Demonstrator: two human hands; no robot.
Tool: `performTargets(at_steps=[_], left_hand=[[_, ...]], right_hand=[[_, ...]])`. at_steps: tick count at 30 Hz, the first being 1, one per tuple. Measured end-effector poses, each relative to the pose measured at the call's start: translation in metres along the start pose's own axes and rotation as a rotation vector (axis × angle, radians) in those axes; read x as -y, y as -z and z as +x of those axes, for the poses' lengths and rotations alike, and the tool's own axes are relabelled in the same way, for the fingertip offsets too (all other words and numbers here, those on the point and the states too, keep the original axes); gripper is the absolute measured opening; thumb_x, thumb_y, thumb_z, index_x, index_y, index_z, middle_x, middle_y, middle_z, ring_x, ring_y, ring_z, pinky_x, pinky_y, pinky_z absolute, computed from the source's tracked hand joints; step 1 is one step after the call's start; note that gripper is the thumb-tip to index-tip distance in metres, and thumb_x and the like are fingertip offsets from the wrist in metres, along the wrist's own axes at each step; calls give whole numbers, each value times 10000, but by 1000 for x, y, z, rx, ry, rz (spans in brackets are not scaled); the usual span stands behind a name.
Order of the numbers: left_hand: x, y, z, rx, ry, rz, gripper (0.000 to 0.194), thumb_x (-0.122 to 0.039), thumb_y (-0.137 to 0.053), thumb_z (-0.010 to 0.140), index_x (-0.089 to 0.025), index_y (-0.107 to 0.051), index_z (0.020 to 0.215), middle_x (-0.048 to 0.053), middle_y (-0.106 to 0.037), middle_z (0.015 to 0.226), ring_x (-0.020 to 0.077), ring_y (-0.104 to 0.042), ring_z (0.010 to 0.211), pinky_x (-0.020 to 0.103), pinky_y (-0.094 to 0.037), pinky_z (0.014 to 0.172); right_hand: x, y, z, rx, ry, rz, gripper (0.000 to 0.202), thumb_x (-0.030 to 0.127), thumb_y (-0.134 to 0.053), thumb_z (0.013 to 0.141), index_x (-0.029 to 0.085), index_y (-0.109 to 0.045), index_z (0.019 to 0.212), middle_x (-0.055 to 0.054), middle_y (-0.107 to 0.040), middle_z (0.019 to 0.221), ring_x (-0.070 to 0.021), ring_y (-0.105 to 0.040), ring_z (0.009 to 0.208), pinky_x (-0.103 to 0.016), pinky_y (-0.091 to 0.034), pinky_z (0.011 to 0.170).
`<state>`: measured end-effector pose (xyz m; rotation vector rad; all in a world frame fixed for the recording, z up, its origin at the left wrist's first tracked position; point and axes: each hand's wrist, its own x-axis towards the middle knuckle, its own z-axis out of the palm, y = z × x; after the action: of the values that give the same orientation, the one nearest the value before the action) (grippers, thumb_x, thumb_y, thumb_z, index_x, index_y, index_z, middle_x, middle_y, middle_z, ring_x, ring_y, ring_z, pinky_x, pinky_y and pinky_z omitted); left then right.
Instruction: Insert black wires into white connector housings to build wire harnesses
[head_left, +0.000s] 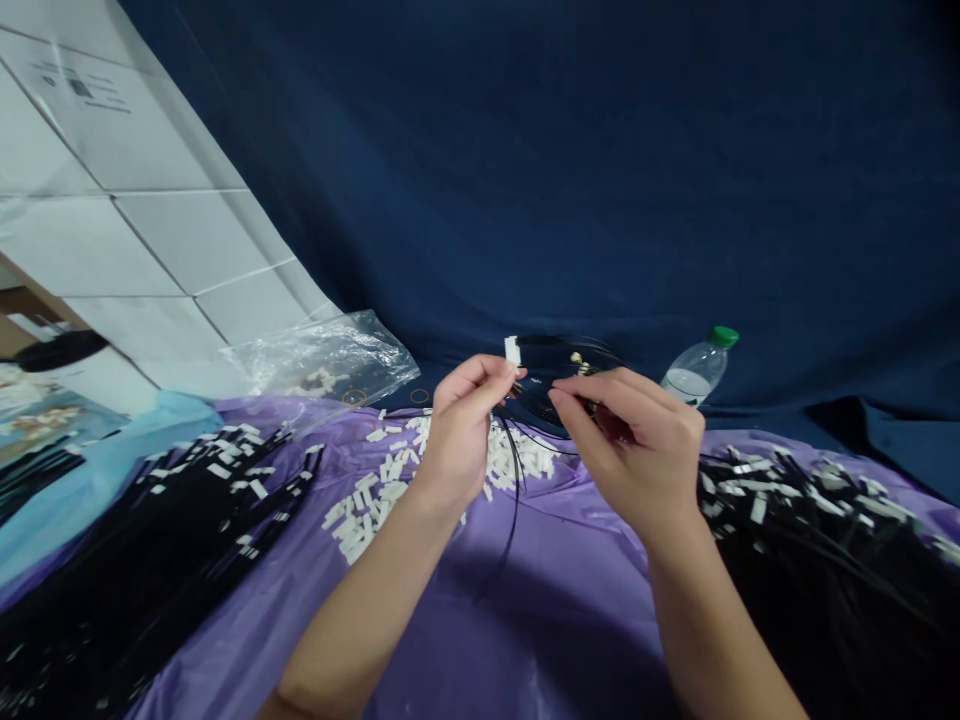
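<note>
Between the thumb and fingers of my left hand [471, 415] is a white plastic connector [512, 350], held upright in front of the blue cloth. Thin black wires [514, 470] hang below this hand, and others arc from the connector to the right. My right hand [637, 430] is a short way to the right, its thumb and forefinger closed in a pinch. Black wires run about its fingers; what exactly sits at the fingertips is too small to make out. Behind and below my left hand lies a pile of loose white connectors [375, 500] on the purple sheet [480, 640].
Bundles of black wires with white connectors lie at left [150, 560] and right [817, 540]. A clear bottle [690, 375] with a green cap stands behind my right hand. A clear plastic bag [330, 360] lies back left, near white boxes [157, 240]. Blue cloth [570, 160] hangs behind.
</note>
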<state>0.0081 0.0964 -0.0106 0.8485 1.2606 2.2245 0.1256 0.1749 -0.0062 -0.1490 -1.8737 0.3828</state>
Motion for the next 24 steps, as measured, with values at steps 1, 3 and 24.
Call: performTargets(at_steps=[1, 3, 24], left_hand=[[0, 0, -1, 19, 5, 9, 102, -220, -645, 775, -167, -670, 691, 14, -607, 727, 111, -486, 699, 234, -359, 702], [0, -1, -2, 56, 10, 21, 101, -221, -643, 775, -168, -667, 693, 14, -600, 727, 115, -482, 708, 235, -356, 712], [-1, -1, -2, 110, -105, 135, 132, -236, -690, 766, -177, -661, 652, -5, -533, 656, 114, -427, 668, 234, -341, 669]], right_hand=[[-1, 0, 0, -4, 2, -4, 103, 111, -625, 825, 179, -697, 852, -8, -674, 745, -93, -571, 590, -230, -468, 550], [-3, 0, 0, -22, -2, -17, 99, 118, -625, 830, 184, -696, 852, -8, -678, 753, -99, -588, 607, -233, -488, 578], [2, 5, -2, 98, -62, -107, 106, 171, -569, 878, 181, -674, 868, -15, -666, 808, -110, -599, 687, -236, -459, 606]])
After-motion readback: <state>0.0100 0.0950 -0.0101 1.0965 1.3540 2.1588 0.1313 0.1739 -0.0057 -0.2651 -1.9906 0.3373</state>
